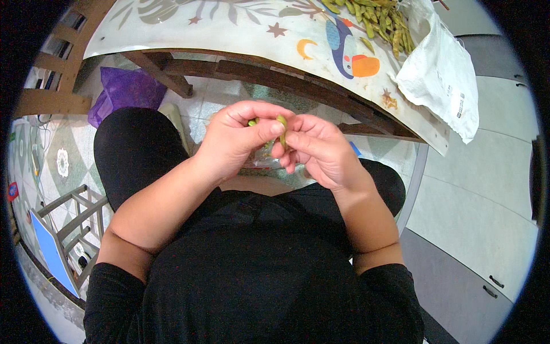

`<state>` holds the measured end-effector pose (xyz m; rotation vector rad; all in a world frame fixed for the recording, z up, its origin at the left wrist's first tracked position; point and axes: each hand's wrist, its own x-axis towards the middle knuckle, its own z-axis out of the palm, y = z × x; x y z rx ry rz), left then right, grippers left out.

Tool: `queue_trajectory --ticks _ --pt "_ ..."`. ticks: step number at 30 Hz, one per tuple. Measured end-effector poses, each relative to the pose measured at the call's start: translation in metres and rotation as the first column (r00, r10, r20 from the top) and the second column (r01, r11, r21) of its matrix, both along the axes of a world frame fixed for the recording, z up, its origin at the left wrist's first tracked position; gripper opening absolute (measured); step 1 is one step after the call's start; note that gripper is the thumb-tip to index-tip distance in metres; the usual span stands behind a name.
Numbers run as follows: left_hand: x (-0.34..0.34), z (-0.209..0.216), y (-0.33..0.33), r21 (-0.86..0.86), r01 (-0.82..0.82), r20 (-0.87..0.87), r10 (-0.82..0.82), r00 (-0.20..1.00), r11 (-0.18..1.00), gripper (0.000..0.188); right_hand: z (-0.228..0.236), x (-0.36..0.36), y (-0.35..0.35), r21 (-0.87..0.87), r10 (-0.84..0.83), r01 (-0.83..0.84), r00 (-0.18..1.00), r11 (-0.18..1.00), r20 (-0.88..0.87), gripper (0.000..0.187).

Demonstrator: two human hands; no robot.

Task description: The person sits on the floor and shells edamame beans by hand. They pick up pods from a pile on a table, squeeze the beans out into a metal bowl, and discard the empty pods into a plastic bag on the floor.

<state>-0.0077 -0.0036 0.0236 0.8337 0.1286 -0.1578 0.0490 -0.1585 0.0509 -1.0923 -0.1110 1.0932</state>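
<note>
Above my lap, both hands meet at one green bean pod (282, 131), held nearly upright between them. My left hand (238, 131) pinches it between thumb and forefinger. A bright green bean (252, 122) shows inside the curl of the left fingers. My right hand (319, 146) grips the same pod from the other side with thumb and fingertips. Beneath the hands, partly hidden by them, is a clear plastic bag (262, 161) with some green in it. A heap of similar pods (381, 20) lies at the far right on the table, and one loose pod (366, 45) lies apart.
The table (229, 34) has a printed cover and stands in front of my knees. A white plastic bag (438, 74) hangs over its right corner beside the heap. A purple bag (129, 92) sits on the floor at left, and a blue-topped stool (54, 252) lies nearer.
</note>
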Motion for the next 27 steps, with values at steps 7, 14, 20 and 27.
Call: queue_trajectory --ticks 7,14,20,27 --pt "-0.001 -0.005 0.005 0.007 0.035 0.152 -0.035 0.988 0.999 0.016 0.002 -0.004 0.008 0.034 0.054 -0.055 0.997 0.998 0.049 0.016" --pt "-0.001 0.006 0.002 -0.115 0.036 0.108 -0.024 0.994 0.993 0.012 -0.004 -0.006 0.005 0.008 0.070 -0.073 0.974 0.997 0.215 0.018" --pt "-0.001 0.006 0.001 0.025 -0.054 0.106 0.051 0.993 0.998 0.009 -0.004 -0.010 0.008 -0.046 0.032 -0.022 0.975 0.999 0.221 0.017" --pt "-0.001 -0.006 0.000 0.505 -0.269 0.273 0.145 0.951 0.820 0.011 -0.004 -0.013 0.011 -0.140 0.000 0.035 0.970 0.990 0.242 0.018"
